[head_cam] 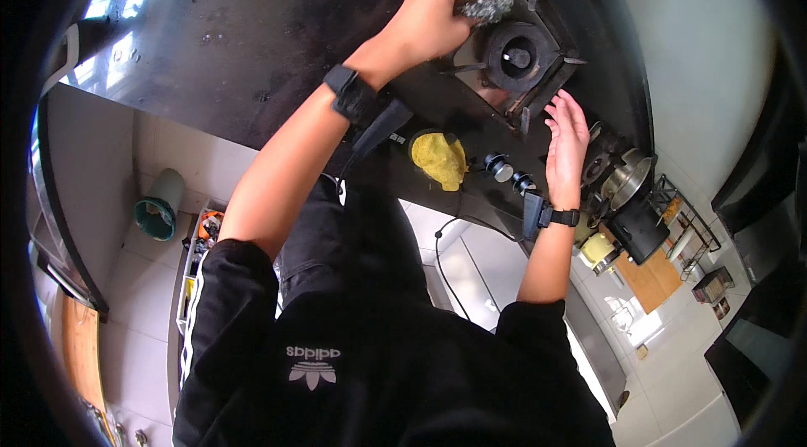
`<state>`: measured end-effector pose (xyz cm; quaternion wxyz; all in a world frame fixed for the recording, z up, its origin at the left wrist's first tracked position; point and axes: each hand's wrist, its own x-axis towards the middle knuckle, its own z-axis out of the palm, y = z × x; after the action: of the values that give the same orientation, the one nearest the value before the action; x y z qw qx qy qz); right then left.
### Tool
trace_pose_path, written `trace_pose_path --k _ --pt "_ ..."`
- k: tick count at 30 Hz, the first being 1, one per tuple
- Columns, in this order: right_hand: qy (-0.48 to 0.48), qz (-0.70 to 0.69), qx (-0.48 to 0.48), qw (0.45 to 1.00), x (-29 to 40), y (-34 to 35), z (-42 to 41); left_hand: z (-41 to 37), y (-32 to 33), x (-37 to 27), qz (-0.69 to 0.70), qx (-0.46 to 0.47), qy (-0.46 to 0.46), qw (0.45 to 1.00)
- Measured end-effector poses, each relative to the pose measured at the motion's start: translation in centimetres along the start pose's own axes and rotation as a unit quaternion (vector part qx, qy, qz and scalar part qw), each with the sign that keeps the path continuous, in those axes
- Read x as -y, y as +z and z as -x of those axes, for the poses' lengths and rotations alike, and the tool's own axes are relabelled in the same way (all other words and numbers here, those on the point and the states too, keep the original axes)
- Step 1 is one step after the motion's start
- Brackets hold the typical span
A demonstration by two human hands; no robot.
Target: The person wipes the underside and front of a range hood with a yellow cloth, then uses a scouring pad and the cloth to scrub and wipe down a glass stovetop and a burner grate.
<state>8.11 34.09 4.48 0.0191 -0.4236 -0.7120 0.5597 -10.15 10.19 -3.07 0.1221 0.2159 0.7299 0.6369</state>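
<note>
Bunched in my left hand point(435, 18) is a grey metal scouring pad point(487, 8), at the upper left corner of a gas burner's dark square pan support point(553, 21). The round burner head point(518, 57) sits in the middle of this support. My right hand point(569, 131) has its fingers apart and nothing in them; its fingertips are at the support's lower right edge, and whether they touch it I cannot tell. A yellow cloth point(438, 160) lies near the front edge of the black cooktop, left of two control knobs point(499, 168).
A second burner point(596, 169), a metal pan point(630, 179), a black pot point(640, 229), a pale yellow pot point(597, 250), a wooden board point(652, 283) and a wire rack point(700, 220) stand at the right. A cable point(439, 258) hangs before me. A bin point(157, 210) stands at lower left.
</note>
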Motion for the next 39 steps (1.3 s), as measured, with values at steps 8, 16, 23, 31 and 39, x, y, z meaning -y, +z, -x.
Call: trace_pose_path --k 8,16,23,31,39 --pt "-0.005 0.069 -0.032 0.997 -0.1 0.8 -0.9 -4.1 -1.3 -1.1 0.001 0.099 -0.074 0.992" --pt "0.027 -0.005 -0.06 0.998 -0.3 2.3 -2.0 2.4 -1.8 -0.3 0.026 0.054 -0.046 0.997" --pt "-0.006 0.076 -0.01 0.997 -1.8 2.0 -4.1 -3.6 1.1 0.2 -0.044 -0.021 0.022 0.999" --pt "-0.031 0.084 -0.038 0.995 -2.1 3.4 -4.4 0.5 -0.3 -0.6 0.035 0.006 -0.05 0.998" --pt "-0.068 0.135 -0.079 0.985 -1.3 4.0 -3.7 1.0 -0.5 -0.9 0.085 -0.013 -0.09 0.992"
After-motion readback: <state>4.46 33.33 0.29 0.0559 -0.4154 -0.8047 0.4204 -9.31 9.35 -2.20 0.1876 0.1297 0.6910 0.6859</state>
